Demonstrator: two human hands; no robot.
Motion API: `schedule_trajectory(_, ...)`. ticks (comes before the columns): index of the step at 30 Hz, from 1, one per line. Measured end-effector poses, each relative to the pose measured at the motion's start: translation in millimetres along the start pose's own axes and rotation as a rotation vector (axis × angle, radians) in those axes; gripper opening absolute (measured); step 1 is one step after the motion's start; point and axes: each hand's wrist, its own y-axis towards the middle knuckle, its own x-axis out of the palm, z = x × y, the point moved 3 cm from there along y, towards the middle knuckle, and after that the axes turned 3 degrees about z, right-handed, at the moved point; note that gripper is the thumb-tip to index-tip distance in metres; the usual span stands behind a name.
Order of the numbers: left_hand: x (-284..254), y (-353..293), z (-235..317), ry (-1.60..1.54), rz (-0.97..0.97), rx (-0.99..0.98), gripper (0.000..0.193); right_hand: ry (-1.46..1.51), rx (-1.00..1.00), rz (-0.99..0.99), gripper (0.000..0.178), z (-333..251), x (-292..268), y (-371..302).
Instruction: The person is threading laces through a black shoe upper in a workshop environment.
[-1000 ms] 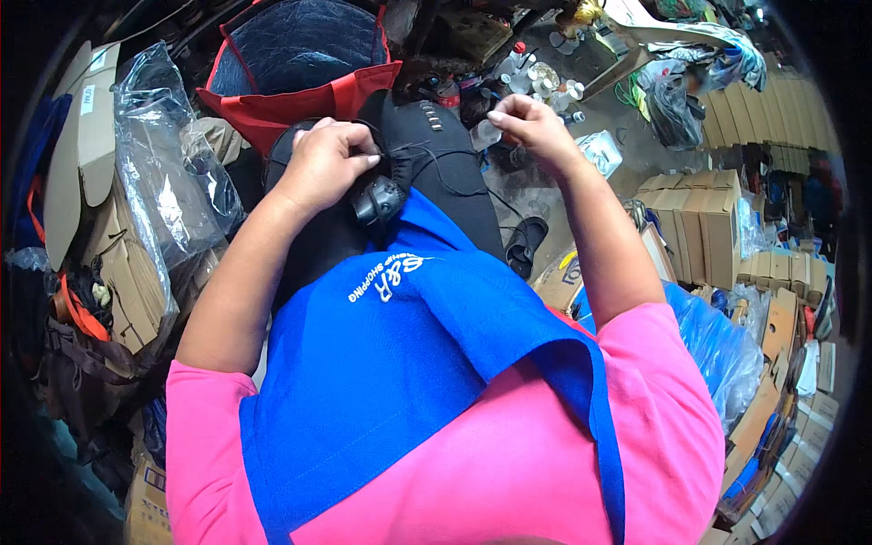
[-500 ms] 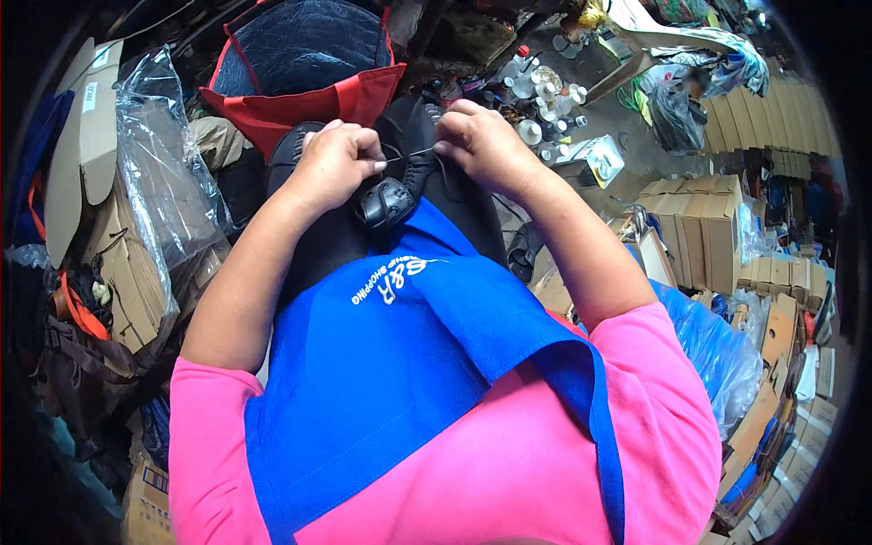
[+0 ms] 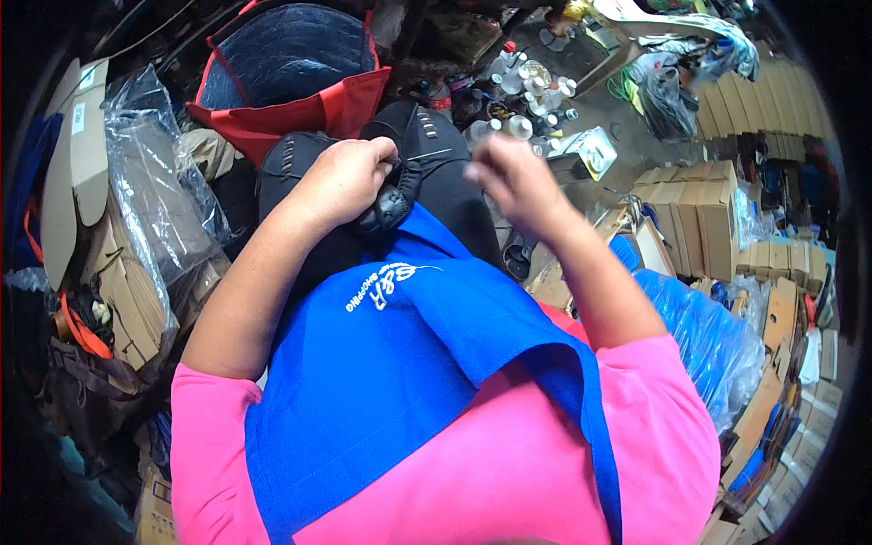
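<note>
A black leather shoe (image 3: 391,210), or a shoe-like piece, rests in my lap between my knees, partly hidden by my left hand. My left hand (image 3: 352,179) is closed at its upper edge, fingers curled together. A thin pale thread (image 3: 431,156) stretches from beside those fingers toward the right. My right hand (image 3: 518,182) is raised to the right of the shoe, blurred by motion, thumb and fingers pinched at the thread's end. A blue apron (image 3: 363,391) covers my front and reaches up to the shoe.
Beyond my knees stands an open red bag (image 3: 350,104) with silver lining. White bottles (image 3: 536,86) cluster on the floor at the far right. Cardboard stacks (image 3: 695,213) and blue plastic wrap (image 3: 695,336) lie right; clear plastic (image 3: 150,182) covers cardboard at left.
My right hand has moved right and slightly down, away from my left hand, widening the gap between them. My left hand has shifted slightly right, closer over the shoe.
</note>
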Motion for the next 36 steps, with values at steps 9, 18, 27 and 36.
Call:
schedule_trajectory(9,1,4,4,0.035,-0.025,0.057,0.012,-0.436,-0.069,-0.247,0.023,25,-9,53)
schedule_trajectory(18,1,-4,-8,0.134,0.030,0.215,0.006,-0.509,-0.362,-0.493,0.015,-2,34,55)
schedule_trajectory(27,-49,-77,-46,0.337,0.204,0.138,0.008,-0.532,-0.197,-0.398,0.015,75,-3,21)
schedule_trajectory(36,-91,-51,23,-0.941,0.373,0.222,0.015,1.402,0.376,0.197,0.018,20,-9,66)
